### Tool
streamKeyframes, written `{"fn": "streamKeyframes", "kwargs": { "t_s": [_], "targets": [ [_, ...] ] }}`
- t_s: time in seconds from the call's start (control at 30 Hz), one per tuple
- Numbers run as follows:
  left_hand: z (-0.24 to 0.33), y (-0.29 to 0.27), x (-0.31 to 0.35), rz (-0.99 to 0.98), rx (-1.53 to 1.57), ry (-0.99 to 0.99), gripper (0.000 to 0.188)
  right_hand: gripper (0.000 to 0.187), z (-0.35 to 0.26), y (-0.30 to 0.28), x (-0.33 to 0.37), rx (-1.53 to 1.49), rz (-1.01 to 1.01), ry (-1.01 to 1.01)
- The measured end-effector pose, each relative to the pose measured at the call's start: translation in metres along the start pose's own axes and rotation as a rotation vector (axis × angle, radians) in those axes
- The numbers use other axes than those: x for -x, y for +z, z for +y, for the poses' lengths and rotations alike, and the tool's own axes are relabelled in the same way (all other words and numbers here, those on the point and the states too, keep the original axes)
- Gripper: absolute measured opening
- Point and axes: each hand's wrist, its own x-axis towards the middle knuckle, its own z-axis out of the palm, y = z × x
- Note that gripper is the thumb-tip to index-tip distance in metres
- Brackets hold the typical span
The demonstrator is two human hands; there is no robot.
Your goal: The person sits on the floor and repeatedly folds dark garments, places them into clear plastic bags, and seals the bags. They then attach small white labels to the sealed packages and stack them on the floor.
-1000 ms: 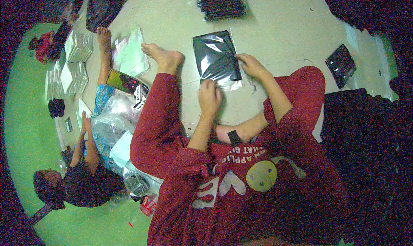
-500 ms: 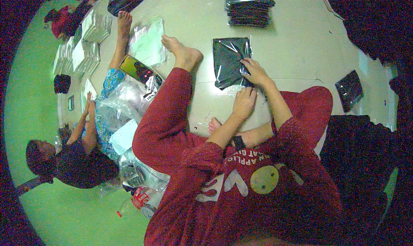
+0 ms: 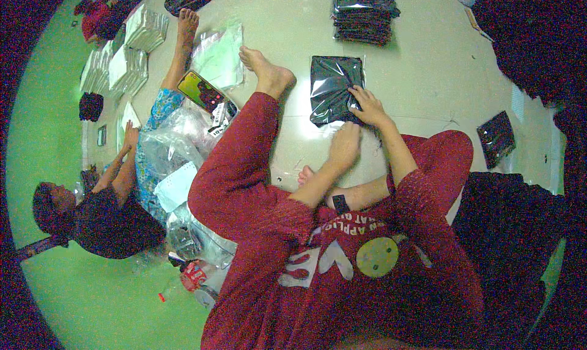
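Observation:
A folded black cloth item in a clear plastic bag (image 3: 332, 88) lies flat on the pale floor before my crossed legs. My right hand (image 3: 369, 108) rests on the bag's right side, fingers apart and pressed on the wrinkled film. At the near edge, my left hand (image 3: 346, 144) is closed with curled fingers, slightly blurred, at the loose clear flap of the bag. Its fingertips are partly hidden, but they appear to pinch the film.
A stack of bagged black items (image 3: 365, 22) stands beyond. Another bagged black item (image 3: 496, 139) lies right, near dark cloth (image 3: 507, 221). Leftward are white packets (image 3: 129, 68), a phone (image 3: 199, 90), loose plastic bags (image 3: 168, 142) and a seated person (image 3: 116, 218).
My left hand has shifted slightly at the bag's near edge, where the clear flap now shows beside it. My right hand stays on the bag. The whole view has shifted a little.

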Motion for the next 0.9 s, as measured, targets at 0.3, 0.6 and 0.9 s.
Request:
{"fn": "streamKeyframes", "kwargs": {
  "t_s": [0.3,0.6,0.9],
  "targets": [
    [-0.169,-0.304,0.145,0.260,-0.369,-0.592,0.019,0.066,0.003,-0.007,0.003,-0.081,-0.050,-0.024],
    [-0.134,-0.381,0.157,0.230,0.152,-0.663,0.041,0.056,0.051,-0.078,-0.001,-0.698,-0.170,0.096],
    [-0.105,-0.181,0.032,0.018,-0.363,0.220,0.029,0.051,0.057,-0.135,0.043,-0.720,-0.142,0.245]
  ]
}}
